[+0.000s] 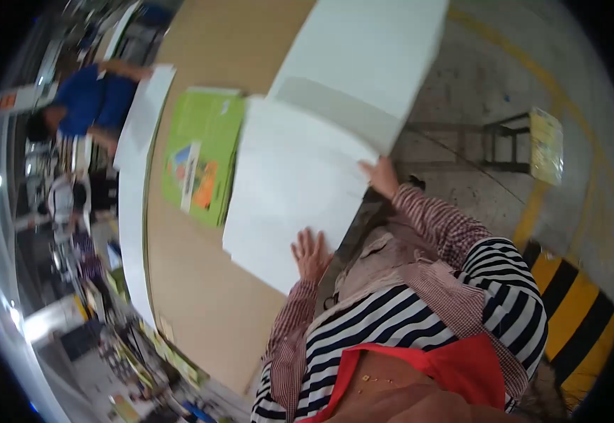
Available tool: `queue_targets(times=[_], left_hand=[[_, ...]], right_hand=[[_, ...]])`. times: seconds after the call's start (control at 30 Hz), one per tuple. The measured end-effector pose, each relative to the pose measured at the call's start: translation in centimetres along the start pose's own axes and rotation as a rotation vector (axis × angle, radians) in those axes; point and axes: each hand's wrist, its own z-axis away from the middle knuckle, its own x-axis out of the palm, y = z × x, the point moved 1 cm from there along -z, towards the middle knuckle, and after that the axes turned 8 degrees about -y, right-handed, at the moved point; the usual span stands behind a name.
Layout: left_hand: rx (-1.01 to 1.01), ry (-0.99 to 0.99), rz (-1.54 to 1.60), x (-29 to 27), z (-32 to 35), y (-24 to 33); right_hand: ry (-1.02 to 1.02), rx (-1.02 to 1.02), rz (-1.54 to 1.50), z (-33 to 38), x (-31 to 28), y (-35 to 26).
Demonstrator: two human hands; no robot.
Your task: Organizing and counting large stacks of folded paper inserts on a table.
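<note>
Basically both hands flat, fingers spread, nothing pinched. Left hand (311, 252) presses the near edge of the big white sheet (293, 187); right hand (379, 176) pins its far corner, likely to stop it sliding. Sheet lies on the brown table (194, 296), overlapping a green booklet stack (204, 155), beside a taller white stack (370, 63). Person in blue (95, 99) works beyond.

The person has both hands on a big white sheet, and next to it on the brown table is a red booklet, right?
Not quite. The booklet is green, not red, as the head view shows. The rest holds: left hand and right hand both rest on the big white sheet on the brown table.
</note>
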Motion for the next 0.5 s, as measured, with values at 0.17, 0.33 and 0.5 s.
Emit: queue_targets(times=[0.17,0.33,0.5], left_hand=[[-0.067,-0.042,0.008,0.5,1.5,-0.7],[-0.037,-0.039,0.026,0.3,1.2,-1.0],[-0.038,-0.054,0.029,0.7,1.5,-1.3]], right_hand=[[-0.032,-0.221,0.031,-0.6,1.4,-1.4],[-0.043,-0.056,-0.069,-1.7,-0.3,-0.2],[-0.038,0.048,-0.109,-4.8,-2.8,-0.7]])
